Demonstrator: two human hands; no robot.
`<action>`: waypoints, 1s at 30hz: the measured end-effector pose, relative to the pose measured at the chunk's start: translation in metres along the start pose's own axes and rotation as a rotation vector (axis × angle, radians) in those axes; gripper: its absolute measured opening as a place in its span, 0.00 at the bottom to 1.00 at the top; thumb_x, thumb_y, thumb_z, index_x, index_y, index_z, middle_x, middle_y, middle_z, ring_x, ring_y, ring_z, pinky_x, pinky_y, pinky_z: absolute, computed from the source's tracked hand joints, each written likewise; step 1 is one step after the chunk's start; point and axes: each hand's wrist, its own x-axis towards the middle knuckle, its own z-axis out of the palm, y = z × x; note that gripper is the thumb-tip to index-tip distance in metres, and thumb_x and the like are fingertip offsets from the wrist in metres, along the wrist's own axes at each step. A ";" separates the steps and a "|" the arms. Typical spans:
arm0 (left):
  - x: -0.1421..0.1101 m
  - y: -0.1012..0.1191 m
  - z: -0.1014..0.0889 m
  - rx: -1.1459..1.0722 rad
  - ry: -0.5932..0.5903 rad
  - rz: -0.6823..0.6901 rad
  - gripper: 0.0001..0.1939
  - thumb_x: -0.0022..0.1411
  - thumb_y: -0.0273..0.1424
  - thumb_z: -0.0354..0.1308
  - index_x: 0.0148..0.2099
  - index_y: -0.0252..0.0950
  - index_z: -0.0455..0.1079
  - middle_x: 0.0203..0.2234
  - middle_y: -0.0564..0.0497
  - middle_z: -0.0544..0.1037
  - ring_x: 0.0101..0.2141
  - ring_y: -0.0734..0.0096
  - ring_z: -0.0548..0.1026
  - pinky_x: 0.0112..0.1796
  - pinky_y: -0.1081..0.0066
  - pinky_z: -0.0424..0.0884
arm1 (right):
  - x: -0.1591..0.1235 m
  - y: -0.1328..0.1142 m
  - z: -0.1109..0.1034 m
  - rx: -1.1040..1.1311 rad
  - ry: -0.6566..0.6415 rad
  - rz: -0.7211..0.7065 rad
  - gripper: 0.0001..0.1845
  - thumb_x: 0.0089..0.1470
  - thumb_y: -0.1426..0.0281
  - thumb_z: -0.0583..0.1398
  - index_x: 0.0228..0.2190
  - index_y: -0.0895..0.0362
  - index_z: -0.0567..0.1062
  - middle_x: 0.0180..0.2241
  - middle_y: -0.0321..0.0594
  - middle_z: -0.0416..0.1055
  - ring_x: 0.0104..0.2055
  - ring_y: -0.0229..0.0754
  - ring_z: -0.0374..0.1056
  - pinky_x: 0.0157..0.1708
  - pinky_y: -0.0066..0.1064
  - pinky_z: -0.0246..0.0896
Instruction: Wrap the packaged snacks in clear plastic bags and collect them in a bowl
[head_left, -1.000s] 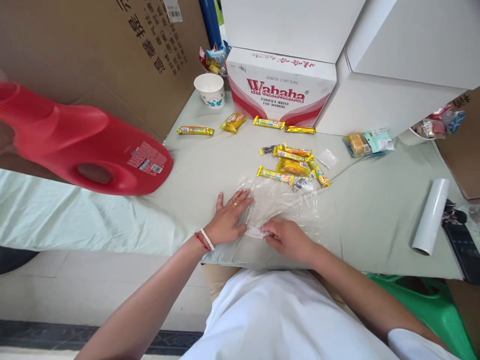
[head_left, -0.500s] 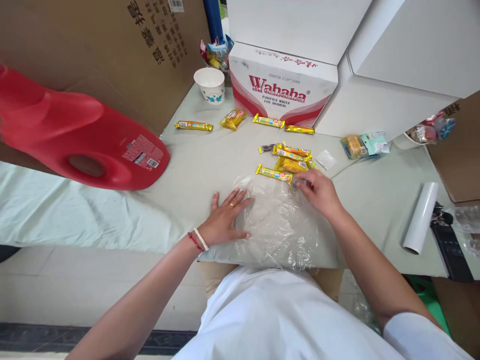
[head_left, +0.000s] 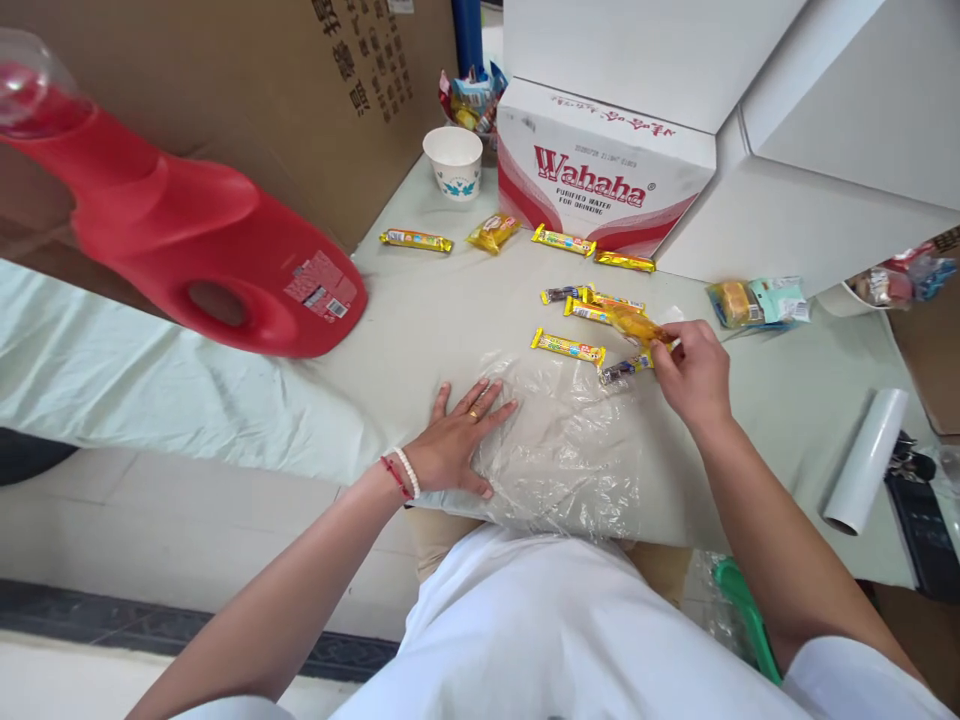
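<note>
My left hand (head_left: 459, 437) lies flat with fingers spread on the left edge of a clear plastic bag (head_left: 570, 460) near the table's front edge. My right hand (head_left: 694, 370) pinches the right end of a small yellow-wrapped cake packet (head_left: 634, 325), lifted slightly above the other snacks. Under it and to its left lie yellow snack sticks (head_left: 589, 311). Another yellow snack stick (head_left: 568, 346) sits just beyond the bag, and a dark-and-yellow wrapped stick (head_left: 626, 368) lies by my right fingers.
A red jug (head_left: 247, 260) stands at the left, by a cardboard box. At the back are a paper cup (head_left: 454, 165), a Wahaha carton (head_left: 600, 175) and more snacks. To the right lie a bread packet (head_left: 757, 302) and a white roll (head_left: 866, 460).
My right hand has moved right and taken hold of the yellow cake packet, lifting it from the pile. My left hand stays flat on the bag. The view has shifted a little.
</note>
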 end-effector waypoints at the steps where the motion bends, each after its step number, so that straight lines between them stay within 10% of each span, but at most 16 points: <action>1: 0.000 0.000 0.000 0.001 -0.006 -0.001 0.66 0.46 0.56 0.70 0.77 0.45 0.38 0.75 0.38 0.33 0.73 0.39 0.34 0.62 0.30 0.22 | -0.012 -0.011 -0.004 0.058 0.057 -0.047 0.06 0.60 0.69 0.59 0.39 0.57 0.75 0.37 0.41 0.71 0.31 0.40 0.65 0.35 0.33 0.62; 6: 0.000 0.000 -0.002 0.023 -0.011 -0.005 0.67 0.46 0.54 0.71 0.77 0.45 0.36 0.75 0.36 0.32 0.73 0.38 0.34 0.62 0.30 0.23 | -0.090 -0.062 0.011 0.120 -0.105 -0.417 0.07 0.65 0.73 0.55 0.40 0.55 0.73 0.38 0.41 0.73 0.35 0.40 0.69 0.31 0.28 0.60; 11: -0.010 -0.005 -0.001 0.038 0.006 -0.026 0.65 0.49 0.54 0.69 0.77 0.44 0.34 0.75 0.37 0.34 0.73 0.38 0.37 0.63 0.30 0.26 | -0.135 -0.052 0.042 -0.144 -0.285 -0.486 0.11 0.64 0.77 0.52 0.34 0.55 0.72 0.33 0.38 0.73 0.26 0.38 0.65 0.24 0.29 0.49; 18: -0.028 -0.001 0.013 0.012 0.103 -0.072 0.65 0.48 0.53 0.71 0.77 0.43 0.38 0.75 0.35 0.37 0.73 0.35 0.39 0.63 0.28 0.29 | -0.141 -0.053 0.031 -0.039 -0.301 -0.295 0.09 0.64 0.74 0.53 0.39 0.56 0.73 0.35 0.40 0.72 0.28 0.38 0.67 0.28 0.28 0.55; 22: -0.037 0.000 0.018 0.017 0.157 -0.062 0.64 0.48 0.48 0.73 0.77 0.43 0.40 0.75 0.34 0.38 0.73 0.34 0.39 0.64 0.28 0.33 | -0.135 -0.075 0.039 -0.164 -0.525 -0.226 0.08 0.63 0.75 0.54 0.39 0.56 0.73 0.38 0.42 0.72 0.30 0.40 0.69 0.26 0.29 0.54; 30: -0.081 -0.004 0.024 0.064 0.331 0.060 0.47 0.56 0.23 0.56 0.76 0.46 0.47 0.75 0.43 0.42 0.73 0.45 0.41 0.67 0.34 0.36 | -0.144 -0.039 -0.002 0.329 -0.671 -0.490 0.15 0.66 0.69 0.56 0.53 0.55 0.69 0.51 0.50 0.70 0.47 0.46 0.69 0.45 0.38 0.69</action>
